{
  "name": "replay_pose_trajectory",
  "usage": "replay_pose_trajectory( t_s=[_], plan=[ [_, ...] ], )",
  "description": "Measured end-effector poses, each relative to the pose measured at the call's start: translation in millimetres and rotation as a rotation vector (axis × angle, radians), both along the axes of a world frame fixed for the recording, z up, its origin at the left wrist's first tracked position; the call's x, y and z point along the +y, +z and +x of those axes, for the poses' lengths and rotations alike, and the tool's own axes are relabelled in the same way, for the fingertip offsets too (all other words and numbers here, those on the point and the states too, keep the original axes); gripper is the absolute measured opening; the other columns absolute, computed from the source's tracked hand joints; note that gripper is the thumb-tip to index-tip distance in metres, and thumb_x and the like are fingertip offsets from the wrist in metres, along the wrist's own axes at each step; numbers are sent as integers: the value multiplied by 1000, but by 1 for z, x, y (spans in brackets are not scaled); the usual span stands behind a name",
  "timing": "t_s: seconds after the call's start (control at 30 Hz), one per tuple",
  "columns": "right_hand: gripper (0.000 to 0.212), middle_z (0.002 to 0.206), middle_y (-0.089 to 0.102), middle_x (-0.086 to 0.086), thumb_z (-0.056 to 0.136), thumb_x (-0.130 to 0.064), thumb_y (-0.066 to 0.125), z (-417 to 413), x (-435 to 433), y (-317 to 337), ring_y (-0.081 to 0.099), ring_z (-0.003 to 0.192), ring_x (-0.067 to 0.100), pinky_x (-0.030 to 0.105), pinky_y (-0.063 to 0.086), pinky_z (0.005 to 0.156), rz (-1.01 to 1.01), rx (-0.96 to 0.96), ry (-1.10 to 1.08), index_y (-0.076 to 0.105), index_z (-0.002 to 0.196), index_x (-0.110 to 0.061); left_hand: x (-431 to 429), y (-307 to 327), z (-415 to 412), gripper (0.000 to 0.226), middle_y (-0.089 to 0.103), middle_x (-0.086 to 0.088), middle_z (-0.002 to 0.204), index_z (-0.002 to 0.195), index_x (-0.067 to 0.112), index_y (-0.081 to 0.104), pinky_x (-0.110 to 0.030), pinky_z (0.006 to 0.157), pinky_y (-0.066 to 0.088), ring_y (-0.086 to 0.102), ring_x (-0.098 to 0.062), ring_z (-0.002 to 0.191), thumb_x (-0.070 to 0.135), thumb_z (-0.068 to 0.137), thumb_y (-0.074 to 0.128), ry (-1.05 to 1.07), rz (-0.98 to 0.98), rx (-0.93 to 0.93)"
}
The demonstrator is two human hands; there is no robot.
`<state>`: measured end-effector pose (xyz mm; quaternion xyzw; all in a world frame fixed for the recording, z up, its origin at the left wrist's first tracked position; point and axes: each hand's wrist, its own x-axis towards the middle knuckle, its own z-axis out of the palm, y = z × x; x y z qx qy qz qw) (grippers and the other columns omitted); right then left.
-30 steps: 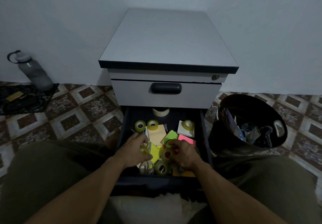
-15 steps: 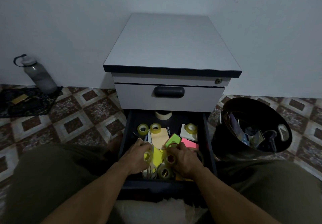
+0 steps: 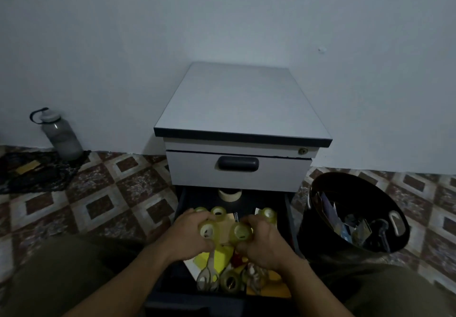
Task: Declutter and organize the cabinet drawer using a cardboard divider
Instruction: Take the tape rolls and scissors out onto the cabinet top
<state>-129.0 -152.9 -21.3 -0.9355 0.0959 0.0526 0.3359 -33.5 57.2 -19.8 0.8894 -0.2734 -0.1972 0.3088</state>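
The grey cabinet's lower dark drawer (image 3: 181,202) stands pulled out in front of me. My left hand (image 3: 188,234) grips a clear tape roll (image 3: 206,230) above the drawer's middle. My right hand (image 3: 261,241) grips another tape roll (image 3: 240,232) beside it. Below them lie yellow sticky notes (image 3: 222,257), scissors (image 3: 208,273), one more tape roll (image 3: 230,282) and an orange pad (image 3: 274,289). Further back sit small tape rolls (image 3: 218,211), another roll (image 3: 267,214) and a cream masking tape roll (image 3: 230,194). No cardboard divider is in view.
The closed upper drawer (image 3: 238,171) and cabinet top (image 3: 240,102) stand against the wall. A black bin (image 3: 355,215) with scraps sits to the right. A grey water bottle (image 3: 61,136) and dark cloth (image 3: 37,171) lie on the tiled floor at left.
Both hands have lifted out of the drawer's clutter, each now holding a tape roll higher up. The camera has tilted upward, showing more wall.
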Motion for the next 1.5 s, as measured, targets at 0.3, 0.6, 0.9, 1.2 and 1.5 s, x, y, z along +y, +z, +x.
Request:
replay_pose_trajectory(
  t_s=[0.3, 0.6, 0.9, 1.2, 1.5],
  plan=[
    [54, 113, 53, -11, 78, -29, 74, 16, -22, 138, 55, 94, 2, 12, 43, 73, 0, -317, 41, 52, 127, -34, 32, 154, 36, 59, 60, 6, 104, 117, 38, 64, -14, 74, 50, 64, -1, 86, 39, 62, 84, 52, -233, -190],
    [44, 103, 62, -14, 77, -25, 77, 98, -42, 239, 63, 83, 8, 24, 53, 73, 55, -463, 42, 63, 116, -39, -5, 229, 125, 52, 65, 11, 103, 118, 37, 66, -22, 72, 49, 64, -8, 77, 32, 71, 87, 88, -301, -306],
    [51, 118, 61, -3, 77, -37, 77, 228, -62, 207, 58, 93, 16, 27, 45, 83, -71, -293, 49, 61, 125, -33, -40, 202, 235, 57, 65, 8, 104, 119, 33, 67, -22, 70, 47, 63, -8, 84, 36, 66, 89, 153, -197, -276],
    [55, 130, 56, 0, 75, -53, 68, 301, -66, 183, 49, 124, 26, 45, 42, 106, -164, -234, -19, 59, 128, -39, -54, 176, 285, 64, 64, 6, 112, 127, 29, 63, -12, 71, 40, 57, 3, 88, 37, 69, 88, 190, -220, -293],
    [59, 138, 51, 1, 84, -55, 63, 301, -65, 173, 41, 130, 27, 49, 36, 110, -200, -325, -40, 52, 138, -33, -46, 166, 285, 63, 60, 5, 116, 130, 27, 60, -17, 75, 40, 55, -2, 87, 38, 74, 85, 228, -247, -335]
  ],
)
